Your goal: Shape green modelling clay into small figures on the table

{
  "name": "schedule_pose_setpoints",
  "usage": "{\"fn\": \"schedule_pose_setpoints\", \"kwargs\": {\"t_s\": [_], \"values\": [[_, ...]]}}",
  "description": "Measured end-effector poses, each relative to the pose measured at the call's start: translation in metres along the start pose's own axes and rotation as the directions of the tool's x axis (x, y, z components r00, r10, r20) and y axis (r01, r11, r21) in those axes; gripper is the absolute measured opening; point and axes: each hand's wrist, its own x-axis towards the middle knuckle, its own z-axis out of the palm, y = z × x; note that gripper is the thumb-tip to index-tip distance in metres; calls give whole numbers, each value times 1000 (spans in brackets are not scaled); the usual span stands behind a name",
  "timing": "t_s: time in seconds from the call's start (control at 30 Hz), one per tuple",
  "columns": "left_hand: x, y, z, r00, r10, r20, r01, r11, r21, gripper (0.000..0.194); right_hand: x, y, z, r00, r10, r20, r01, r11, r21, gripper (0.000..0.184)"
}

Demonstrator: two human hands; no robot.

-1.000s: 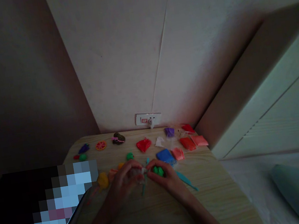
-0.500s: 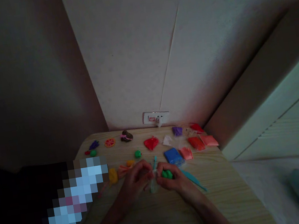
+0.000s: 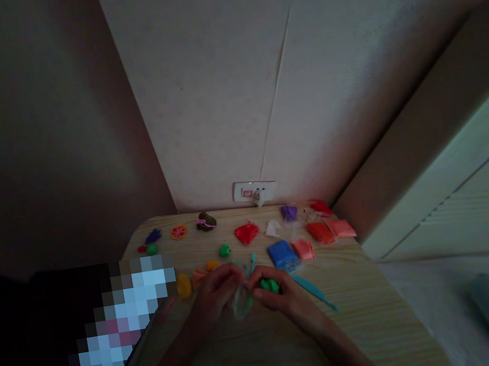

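Note:
My right hand (image 3: 285, 297) is closed around a lump of green modelling clay (image 3: 269, 285), and its thumb and forefinger meet at the edge of a clear plastic bag (image 3: 242, 303). From the other side, my left hand (image 3: 215, 293) pinches the same bag. The bag hangs between my hands with a faint green tint; its upper part is hidden by my fingers. Just beyond my fingertips lies a small turquoise tool (image 3: 252, 262). A longer turquoise clay knife (image 3: 315, 292) rests beside my right hand.
A wooden table (image 3: 271, 352) holds a blue clay pack (image 3: 284, 255), a red pack (image 3: 247, 232), orange packs (image 3: 321, 232) and yellow clay (image 3: 183, 286). Small finished pieces, including a round citrus slice (image 3: 179, 232), sit at the back left. A blurred-out screen (image 3: 127, 319) stands at left.
My hands have come closer together, with my right hand slightly further left. The clear bag now spreads wider below my fingers.

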Motion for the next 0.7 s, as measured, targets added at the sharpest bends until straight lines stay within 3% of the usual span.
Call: {"fn": "schedule_pose_setpoints", "kwargs": {"t_s": [0.27, 0.43, 0.6, 0.7], "values": [[1, -6, 4, 996, 62, -70, -54, 994, 99, 33, 1, 2, 0, 995, -83, -49, 81, 995, -50, 18], [2, -11, 5, 995, 1, -102, -7, 999, -52, 41, 0, 4, 2, 986, -156, 51, 164, 957, -240, 7], [0, -1, 2, 983, -180, 16, 177, 942, -286, 42, -2, 1, 1, 977, -210, -48, 183, 926, -331, 12], [-3, 8, 1, 973, -223, 63, 230, 901, -369, 42, -5, 1, -1, 958, -273, -86, 224, 902, -370, 14]]}}
